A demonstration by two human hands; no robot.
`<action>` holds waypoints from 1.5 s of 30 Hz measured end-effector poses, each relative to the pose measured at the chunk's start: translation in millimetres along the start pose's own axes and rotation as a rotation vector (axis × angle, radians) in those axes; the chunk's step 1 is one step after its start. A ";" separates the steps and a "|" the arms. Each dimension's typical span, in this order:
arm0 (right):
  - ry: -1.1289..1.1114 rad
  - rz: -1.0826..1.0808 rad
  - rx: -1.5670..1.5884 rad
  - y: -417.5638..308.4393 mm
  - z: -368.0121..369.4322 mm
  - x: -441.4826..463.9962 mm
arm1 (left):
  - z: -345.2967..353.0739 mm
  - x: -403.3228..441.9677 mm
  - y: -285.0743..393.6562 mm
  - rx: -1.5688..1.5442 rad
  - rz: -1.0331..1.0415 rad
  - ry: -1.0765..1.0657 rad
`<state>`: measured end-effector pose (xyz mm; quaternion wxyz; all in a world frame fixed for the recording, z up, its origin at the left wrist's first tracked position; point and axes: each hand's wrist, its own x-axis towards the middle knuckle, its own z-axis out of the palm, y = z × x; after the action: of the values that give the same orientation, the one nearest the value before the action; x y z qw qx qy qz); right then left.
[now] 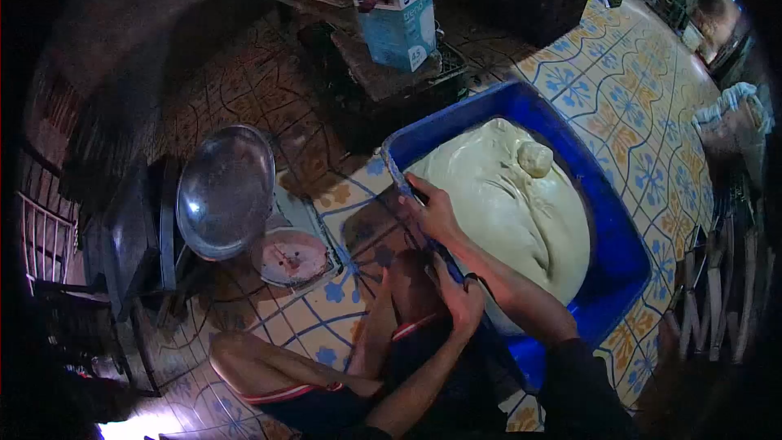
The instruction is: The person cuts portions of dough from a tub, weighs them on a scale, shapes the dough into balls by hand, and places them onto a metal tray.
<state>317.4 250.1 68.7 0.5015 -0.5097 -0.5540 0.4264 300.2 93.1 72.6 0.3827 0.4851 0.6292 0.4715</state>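
Observation:
A large blue tub [617, 228] stands on the floor at my right side, holding a big, smooth mass of pale dough [505, 195]. One rounded lump of dough [535, 160] sits on top of that mass. My right hand [433, 210] reaches across the tub and is closed at its left rim. Lower on the same side, beside my knee [415, 281], my left hand [462, 300] is closed against the tub's edge; its fingertips are partly hidden. Neither hand touches the dough.
A scale [295, 257] with a round metal pan [226, 191] stands to my left. Beyond the tub, a blue and white box [397, 23] rests on a dark crate [375, 73]. Dark metal trays [130, 236] lean at far left. Wooden slats [717, 293] stand at right.

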 end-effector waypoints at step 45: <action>0.035 -0.011 -0.270 -16.3 4.4 3.6 | -5.5 -2.2 5.1 0.046 0.130 0.090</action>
<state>310.9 251.9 84.6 0.4402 -0.5770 -0.6002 0.3362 296.9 90.1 79.1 0.3111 0.5120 0.6237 0.5019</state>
